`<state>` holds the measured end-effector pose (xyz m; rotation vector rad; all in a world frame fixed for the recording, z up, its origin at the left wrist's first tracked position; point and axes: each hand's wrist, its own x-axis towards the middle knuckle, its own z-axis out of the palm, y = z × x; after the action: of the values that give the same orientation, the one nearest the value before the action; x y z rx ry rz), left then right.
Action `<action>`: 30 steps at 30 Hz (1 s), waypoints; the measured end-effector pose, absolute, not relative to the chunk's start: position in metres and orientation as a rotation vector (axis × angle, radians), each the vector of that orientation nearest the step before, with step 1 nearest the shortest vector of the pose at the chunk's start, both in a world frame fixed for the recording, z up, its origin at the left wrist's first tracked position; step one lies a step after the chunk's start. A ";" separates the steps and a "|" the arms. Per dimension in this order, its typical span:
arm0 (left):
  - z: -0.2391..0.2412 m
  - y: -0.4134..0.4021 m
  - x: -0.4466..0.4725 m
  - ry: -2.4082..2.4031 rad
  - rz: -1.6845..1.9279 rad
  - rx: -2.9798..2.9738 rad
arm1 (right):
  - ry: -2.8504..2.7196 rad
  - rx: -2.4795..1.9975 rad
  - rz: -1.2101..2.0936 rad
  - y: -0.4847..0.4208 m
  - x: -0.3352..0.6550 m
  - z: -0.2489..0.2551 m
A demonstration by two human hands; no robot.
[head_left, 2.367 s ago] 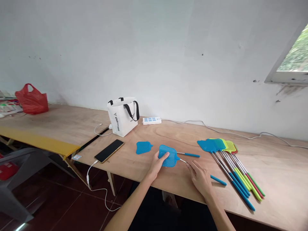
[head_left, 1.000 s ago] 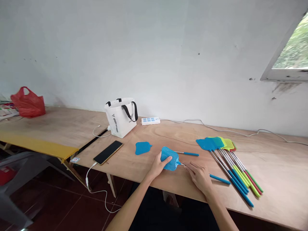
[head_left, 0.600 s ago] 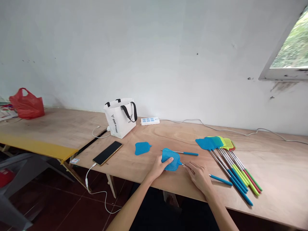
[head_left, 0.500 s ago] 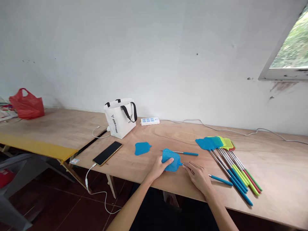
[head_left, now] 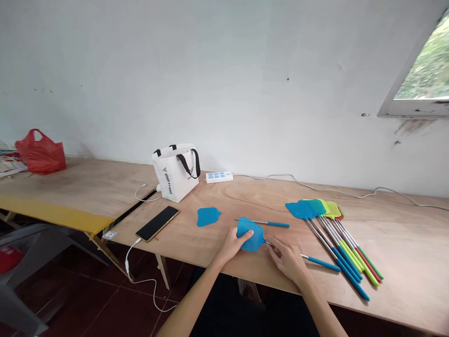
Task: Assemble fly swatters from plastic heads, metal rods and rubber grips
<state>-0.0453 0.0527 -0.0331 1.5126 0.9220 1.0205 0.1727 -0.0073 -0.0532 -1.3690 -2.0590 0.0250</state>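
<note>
My left hand [head_left: 233, 245] is closed on a blue perforated fly swatter head [head_left: 249, 235], its thumb flat across the mesh. A metal rod meets the neck of that head. My right hand [head_left: 288, 258] is closed around this rod just right of the neck, and the blue grip [head_left: 324, 263] sticks out beyond it. The fingertips' exact hold is partly hidden. Behind my hands lies a loose rod with a blue grip [head_left: 278, 224], partly covered by the held head. To the left, a second blue swatter head [head_left: 208, 216] lies flat on the table.
Several fly swatters with blue, yellow-green and red heads [head_left: 303, 209] lie fanned at right. A phone [head_left: 157, 224] on a white cable, a white bag [head_left: 178, 180] and a power strip [head_left: 219, 177] stand left and behind. The wooden table [head_left: 403, 234] has its front edge near me.
My right hand's fingers have shifted slightly along the rod, and a little more metal shows on its grip side. The left hand keeps its hold on the swatter head.
</note>
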 end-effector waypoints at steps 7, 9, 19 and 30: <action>-0.030 0.052 -0.047 0.942 1.015 1.455 | -2.031 -1.254 0.152 -0.006 0.175 -0.054; -0.028 0.051 -0.047 0.953 1.011 1.451 | -2.022 -1.231 0.165 -0.006 0.175 -0.055; -0.029 0.046 -0.047 0.930 0.957 1.479 | -2.009 -1.217 0.163 -0.006 0.174 -0.056; -0.030 0.057 -0.046 1.008 1.204 1.440 | -1.923 -1.376 -0.081 -0.002 0.170 -0.052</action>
<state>-0.0458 0.0573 -0.0296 1.4399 1.0082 1.2043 0.1698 -0.0021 -0.0523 -1.3762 -1.9226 -0.0812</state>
